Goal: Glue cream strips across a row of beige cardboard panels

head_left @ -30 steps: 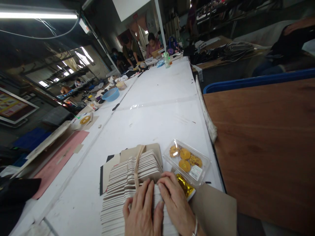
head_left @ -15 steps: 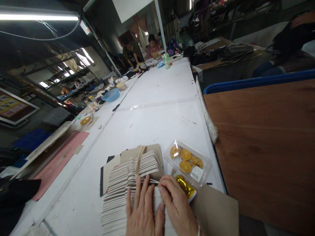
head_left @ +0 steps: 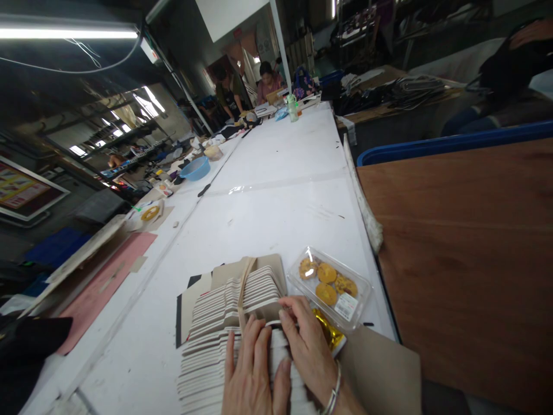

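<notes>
While the left hand (head_left: 253, 369) lies palm down with its fingers somewhat spread, clasping nothing, on top of the stack (head_left: 201, 360) of pale pieces, the right hand (head_left: 309, 340) bends its thumb and fingers at the stack's right edge. From here I cannot tell whether that hand pinches a piece or only touches it. A bracelet (head_left: 334, 392) circles its wrist.

The stack sits at the near end of the white table (head_left: 280, 219), its pieces in a close, overlapping row. A beige strap (head_left: 242, 288) crosses the far part, its near end close to the left fingertips. Just beside the right hand is a gold packet (head_left: 330, 331), partly hidden; beyond it, a clear box (head_left: 365, 294) holds cookies (head_left: 327, 273). Further off stands a blue basin (head_left: 195, 169), and people (head_left: 268, 86) are at the far end.
</notes>
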`<state>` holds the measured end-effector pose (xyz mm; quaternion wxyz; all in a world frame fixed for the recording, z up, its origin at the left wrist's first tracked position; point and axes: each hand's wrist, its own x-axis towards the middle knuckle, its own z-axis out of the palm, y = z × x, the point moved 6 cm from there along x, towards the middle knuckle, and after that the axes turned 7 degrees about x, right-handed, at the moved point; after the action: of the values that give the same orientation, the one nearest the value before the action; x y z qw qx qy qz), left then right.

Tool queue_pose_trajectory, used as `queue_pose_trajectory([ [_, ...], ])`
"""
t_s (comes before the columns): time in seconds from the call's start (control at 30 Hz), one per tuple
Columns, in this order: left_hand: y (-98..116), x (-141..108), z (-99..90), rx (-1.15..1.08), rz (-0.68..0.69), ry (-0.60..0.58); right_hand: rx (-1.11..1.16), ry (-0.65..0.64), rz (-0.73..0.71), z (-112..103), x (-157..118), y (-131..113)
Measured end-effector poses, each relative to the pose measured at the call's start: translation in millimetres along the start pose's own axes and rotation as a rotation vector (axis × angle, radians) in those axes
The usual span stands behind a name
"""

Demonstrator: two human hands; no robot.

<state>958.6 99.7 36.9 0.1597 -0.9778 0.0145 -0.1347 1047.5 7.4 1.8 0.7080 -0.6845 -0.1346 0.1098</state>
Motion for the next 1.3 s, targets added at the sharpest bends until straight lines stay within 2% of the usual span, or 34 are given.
queue_pose_trajectory([
  [0.37, 1, 1, -1.4, 0.014, 0.014, 0.011, -0.022, 0.019, 0.035, 3, -3, 10],
  [0.57, 0, -1, -0.3, 0.017, 0.002, 0.017, -0.017, 0.031, 0.018, 2, -3, 9],
  [0.73, 3, 0, -3.4, 0.057, 0.029, 0.042, -0.025, 0.04, 0.057, 0, -3, 9],
  [0.93, 5, 2, -4.9, 0.056, 0.036, 0.055, -0.018, 0.038, 0.015, 1, -2, 8],
  [1.03, 4, 1, -3.6, -0.008, -0.02, 0.039, -0.008, 0.035, -0.002, 1, -3, 6],
  [1.2, -3, -1, -0.9, -0.102, -0.277, -0.066, -0.002, 0.015, -0.016, 0, -8, 2],
  [1.3, -4, 1, 3.9, -0.117, -0.274, -0.173, -0.02, 0.001, 0.004, -1, -11, 3],
])
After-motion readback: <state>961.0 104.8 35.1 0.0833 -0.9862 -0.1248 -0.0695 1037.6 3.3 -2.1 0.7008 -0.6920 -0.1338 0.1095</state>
